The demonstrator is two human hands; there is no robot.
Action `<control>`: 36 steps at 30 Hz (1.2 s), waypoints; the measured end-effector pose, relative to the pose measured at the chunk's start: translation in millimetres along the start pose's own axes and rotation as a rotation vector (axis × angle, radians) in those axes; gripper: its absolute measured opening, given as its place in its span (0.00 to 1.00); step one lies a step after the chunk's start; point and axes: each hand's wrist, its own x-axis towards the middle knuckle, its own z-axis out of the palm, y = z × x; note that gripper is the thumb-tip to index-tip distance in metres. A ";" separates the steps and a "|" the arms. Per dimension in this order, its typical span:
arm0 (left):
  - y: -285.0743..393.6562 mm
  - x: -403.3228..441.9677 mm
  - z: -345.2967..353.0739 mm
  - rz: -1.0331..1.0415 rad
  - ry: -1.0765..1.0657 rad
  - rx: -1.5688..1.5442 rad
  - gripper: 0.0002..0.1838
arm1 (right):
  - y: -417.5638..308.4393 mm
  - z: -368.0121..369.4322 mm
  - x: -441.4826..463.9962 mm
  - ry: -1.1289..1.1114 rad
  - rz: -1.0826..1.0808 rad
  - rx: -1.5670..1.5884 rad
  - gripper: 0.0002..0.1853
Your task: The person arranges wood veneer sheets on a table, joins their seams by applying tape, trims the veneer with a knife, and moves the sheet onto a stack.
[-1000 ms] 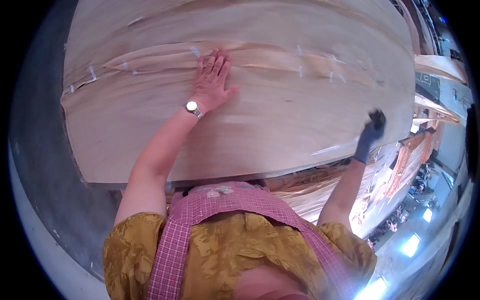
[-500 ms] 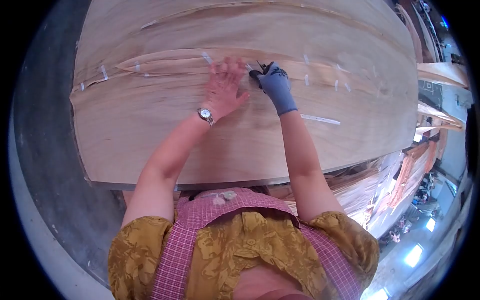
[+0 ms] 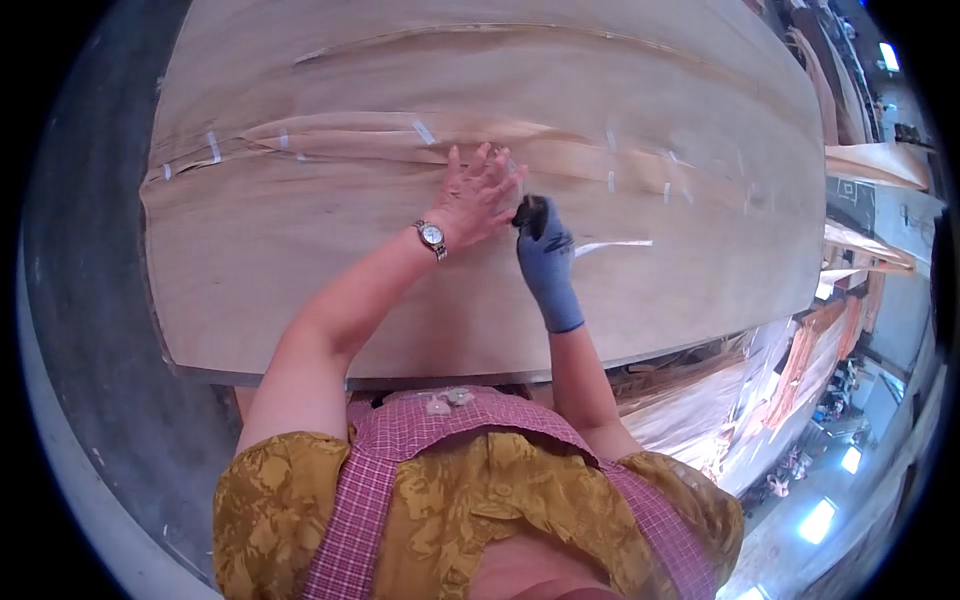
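Observation:
My bare left hand [image 3: 478, 200], with a watch [image 3: 431, 236] at the wrist, lies with fingers spread on a broad pale wood veneer sheet [image 3: 380, 290]. Beside it, my right hand [image 3: 545, 240] wears a blue-grey glove with dark fingertips. Its fingers are closed around a small thin dark tool, mostly hidden now. A long white tape strip [image 3: 620, 243] lies just right of the glove. Ahead of the left hand runs a raised, wavy veneer seam [image 3: 370, 145], crossed by short white tape pieces such as one tape piece [image 3: 424, 132].
A second long split [image 3: 480, 27] crosses the far part of the sheet. More veneer sheets [image 3: 700, 400] are stacked to the right below. Grey floor [image 3: 95, 260] lies to the left.
My right hand has pulled back from the seam toward my body. My left hand has shifted slightly right and nearer to me, its fingers more spread.

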 end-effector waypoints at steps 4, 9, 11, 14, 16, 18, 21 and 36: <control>-20.8 22.4 -11.9 -0.204 0.025 -0.312 0.25 | -17.8 -5.8 68.9 -0.088 0.088 0.345 0.08; -20.3 28.4 1.3 -0.334 0.399 -0.300 0.21 | 9.0 39.1 132.5 -0.351 0.488 0.712 0.06; -19.5 31.9 -4.0 -0.299 0.392 -0.220 0.21 | 17.8 40.9 139.3 -0.397 0.469 0.667 0.06; -24.1 40.5 0.4 -0.188 0.332 -0.099 0.21 | 23.2 42.0 140.5 -0.373 0.473 0.553 0.06; -32.0 46.6 7.9 -0.152 0.210 -0.008 0.22 | 33.9 51.3 145.4 -0.331 0.298 0.294 0.08; -36.2 50.3 13.4 -0.105 0.198 0.035 0.21 | 48.2 53.6 146.3 -0.276 -0.040 -0.142 0.10; -37.1 49.7 17.7 -0.086 0.193 0.131 0.21 | 15.5 26.0 156.3 -0.293 -0.069 -0.664 0.15; -125.6 -75.2 -26.4 -0.474 0.241 0.062 0.48 | -97.7 94.9 139.8 -0.598 0.114 0.283 0.08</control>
